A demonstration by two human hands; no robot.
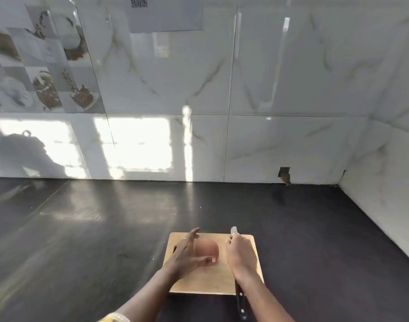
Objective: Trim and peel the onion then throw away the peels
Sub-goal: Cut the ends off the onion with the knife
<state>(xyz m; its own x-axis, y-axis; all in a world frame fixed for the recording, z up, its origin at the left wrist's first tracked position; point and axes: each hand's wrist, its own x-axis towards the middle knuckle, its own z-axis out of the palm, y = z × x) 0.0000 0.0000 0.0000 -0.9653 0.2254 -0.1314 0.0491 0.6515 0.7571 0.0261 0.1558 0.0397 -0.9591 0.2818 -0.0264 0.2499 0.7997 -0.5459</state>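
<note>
Onion [207, 249]: sat near the middle of the cutting board [198, 283], between the two hands; pinkish and blurred, so the state of its skin could not be told.
Left hand [187, 254]: hovered at the onion's left side with fingers [194, 232] straight and spread, grasping nothing; thumb reached along the onion's near side — contact too blurred to judge.
Right hand [240, 254]: lay just right of the onion, fingers [230, 240] curled around the knife [241, 303].
Knife: pale blade tip poked out beyond the knuckles at the board's far edge; dark riveted handle ran back under the wrist, past the board's near edge.
Cutting board: pale wood, flat on the dark table [105, 240].
Ring [184, 239]: worn on a left finger.
Wall [291, 89]: glossy marbled tiles behind the table — bright window glare at left.
</note>
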